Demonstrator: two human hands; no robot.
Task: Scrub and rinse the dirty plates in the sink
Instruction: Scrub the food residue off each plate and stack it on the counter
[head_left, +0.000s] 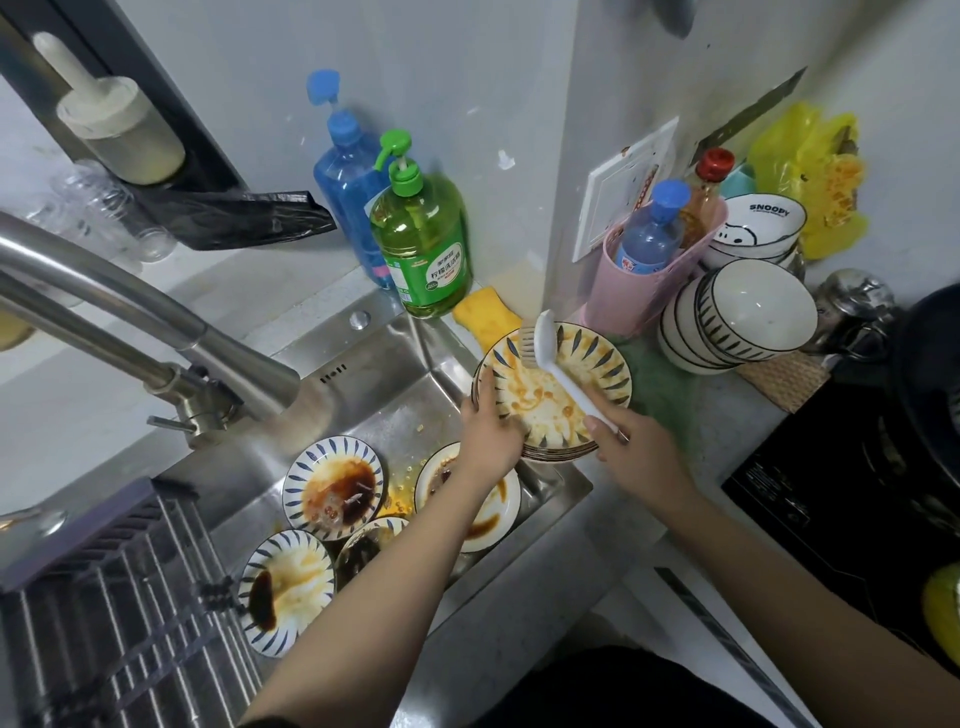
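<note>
A stack of dirty blue-striped plates (597, 364) smeared with orange sauce sits at the sink's right rim. My left hand (488, 431) grips the stack's near-left edge. My right hand (636, 452) holds the handle of a white dish brush (550, 353), whose bristles rest on the far part of the top plate. Several more sauce-stained plates lie in the steel sink (374, 410): one at the centre (332, 488), one at the front left (285, 592), one partly hidden under my left forearm (493, 519).
The tap (156, 332) arches over the sink from the left. A green soap bottle (421, 244), a blue bottle (348, 182) and a yellow sponge (488, 312) stand behind the sink. Clean bowls (737, 317) are stacked at the right, by a pink caddy (639, 291). A drying rack (104, 597) covers the sink's left.
</note>
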